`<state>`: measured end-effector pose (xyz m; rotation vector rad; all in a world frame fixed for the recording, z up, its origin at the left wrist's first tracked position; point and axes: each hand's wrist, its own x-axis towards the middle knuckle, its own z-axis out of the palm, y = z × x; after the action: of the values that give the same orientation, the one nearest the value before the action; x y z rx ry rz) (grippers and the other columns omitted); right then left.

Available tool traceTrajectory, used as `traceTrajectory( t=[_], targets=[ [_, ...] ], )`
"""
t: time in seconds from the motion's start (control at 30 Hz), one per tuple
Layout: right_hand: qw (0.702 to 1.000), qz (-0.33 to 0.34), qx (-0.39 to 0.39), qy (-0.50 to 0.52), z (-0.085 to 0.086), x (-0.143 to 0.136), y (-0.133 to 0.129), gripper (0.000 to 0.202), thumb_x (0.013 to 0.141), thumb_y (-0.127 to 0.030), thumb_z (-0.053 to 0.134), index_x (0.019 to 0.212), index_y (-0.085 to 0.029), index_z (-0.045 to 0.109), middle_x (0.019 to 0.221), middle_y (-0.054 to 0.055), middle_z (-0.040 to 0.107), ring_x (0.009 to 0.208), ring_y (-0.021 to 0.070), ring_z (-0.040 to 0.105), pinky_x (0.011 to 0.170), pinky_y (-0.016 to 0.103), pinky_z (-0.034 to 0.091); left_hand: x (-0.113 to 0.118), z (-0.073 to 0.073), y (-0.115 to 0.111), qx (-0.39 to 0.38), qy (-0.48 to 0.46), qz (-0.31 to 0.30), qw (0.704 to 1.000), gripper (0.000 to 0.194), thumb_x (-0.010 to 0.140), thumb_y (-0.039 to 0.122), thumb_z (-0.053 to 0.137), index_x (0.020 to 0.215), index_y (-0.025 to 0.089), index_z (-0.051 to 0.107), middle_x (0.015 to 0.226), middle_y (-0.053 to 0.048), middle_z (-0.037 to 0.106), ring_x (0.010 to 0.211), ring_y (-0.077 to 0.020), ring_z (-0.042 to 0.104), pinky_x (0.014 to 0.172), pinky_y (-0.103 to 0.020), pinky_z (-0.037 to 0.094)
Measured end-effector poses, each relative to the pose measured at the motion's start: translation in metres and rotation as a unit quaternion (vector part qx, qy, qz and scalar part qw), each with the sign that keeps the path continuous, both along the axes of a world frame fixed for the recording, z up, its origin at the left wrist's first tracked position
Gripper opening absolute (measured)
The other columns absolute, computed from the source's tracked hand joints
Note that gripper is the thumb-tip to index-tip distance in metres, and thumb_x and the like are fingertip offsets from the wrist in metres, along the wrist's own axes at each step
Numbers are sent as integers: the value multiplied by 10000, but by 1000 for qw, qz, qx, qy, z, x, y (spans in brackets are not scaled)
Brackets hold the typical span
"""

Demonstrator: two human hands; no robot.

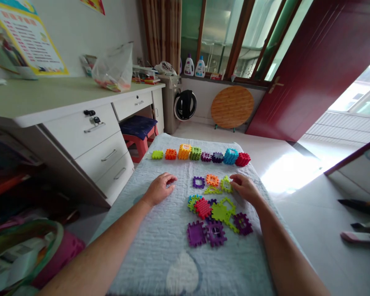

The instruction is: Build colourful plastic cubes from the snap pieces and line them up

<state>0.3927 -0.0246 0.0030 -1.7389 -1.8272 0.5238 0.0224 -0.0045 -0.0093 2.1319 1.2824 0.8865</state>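
Observation:
My left hand [159,188] rests on the cloth left of the loose pieces, fingers curved, thumb apart, nothing in it. My right hand [244,187] has its fingertips at the right edge of a lime-green window tile [226,184] with notched edges and appears to pinch it. Beside that tile lie an orange window tile [212,180] and a purple square frame [199,182], with a thin lime-green piece [213,190] below. Nearer to me is a loose pile: a red tile [202,208], a lime-green tile [221,212], a purple tile [196,234] and several others, partly overlapping.
Along the far side of the cloth-covered table [154,250] runs a row of colour-sorted tile stacks, among them a yellow stack [184,151] and a red stack [243,159]. A white desk [89,131] stands at left, a pink stool [140,131] beyond, a red door [314,61] at right.

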Motion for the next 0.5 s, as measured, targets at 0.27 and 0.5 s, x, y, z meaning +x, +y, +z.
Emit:
traceTrajectory(
  t=[0.27, 0.5],
  targets=[
    [1000, 24, 5, -20, 2, -4, -8, 297, 755, -311, 524, 1003, -177, 617, 911, 40, 611, 724, 136, 577, 693, 283, 482, -1, -1, 0, -7, -9, -4, 1000, 210, 743, 208, 542, 932, 181, 628, 934, -41, 606, 843, -172, 595, 811, -320, 520],
    [993, 76, 15, -83, 2, -10, -15, 500, 672, -343, 657, 1142, -200, 565, 1098, 69, 534, 887, 178, 569, 834, 343, 470, -2, -3, 0, -3, -21, -4, 1000, 215, 741, 233, 544, 932, 187, 631, 941, -36, 614, 860, -178, 606, 825, -324, 523]
  ],
)
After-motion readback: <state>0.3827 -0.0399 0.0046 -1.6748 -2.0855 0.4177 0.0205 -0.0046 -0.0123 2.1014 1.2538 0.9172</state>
